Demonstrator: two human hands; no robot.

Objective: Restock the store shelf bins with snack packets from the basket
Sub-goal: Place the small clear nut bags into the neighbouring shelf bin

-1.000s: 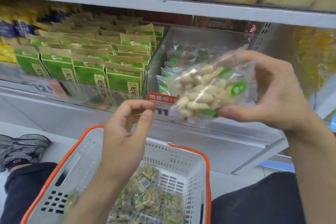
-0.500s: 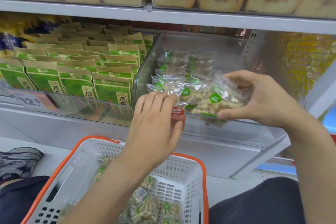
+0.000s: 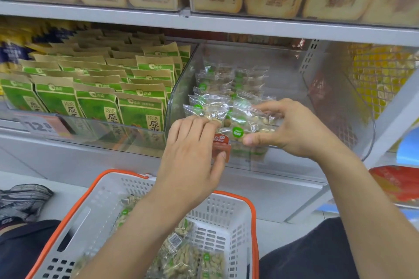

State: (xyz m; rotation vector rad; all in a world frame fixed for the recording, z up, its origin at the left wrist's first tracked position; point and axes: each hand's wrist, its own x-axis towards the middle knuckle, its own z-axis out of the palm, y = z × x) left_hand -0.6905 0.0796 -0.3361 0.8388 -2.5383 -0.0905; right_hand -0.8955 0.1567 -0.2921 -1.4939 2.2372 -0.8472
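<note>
A clear acrylic shelf bin [image 3: 294, 75] holds several transparent nut packets with green round labels [image 3: 226, 84]. My right hand [image 3: 301, 129] pinches one such nut packet [image 3: 247, 122] at the bin's front row, thumb below and fingers on top. My left hand [image 3: 195, 154] lies over the bin's front edge, its fingertips touching the packets of the front row, its thumb on the red price tag [image 3: 221, 145]. The white basket with an orange rim [image 3: 108, 199] sits below my arms with more nut packets [image 3: 192, 258] in it.
Left of the clear bin stands another bin of green and tan seed pouches [image 3: 95, 97]. The shelf above [image 3: 249, 22] carries boxed biscuits. A wire basket of yellow goods [image 3: 381, 75] is to the right. A shoe [image 3: 22, 201] lies on the floor at left.
My right hand has carried the nut packet from mid-air down into the front of the clear bin. My left hand rose from above the basket to the bin's front edge.
</note>
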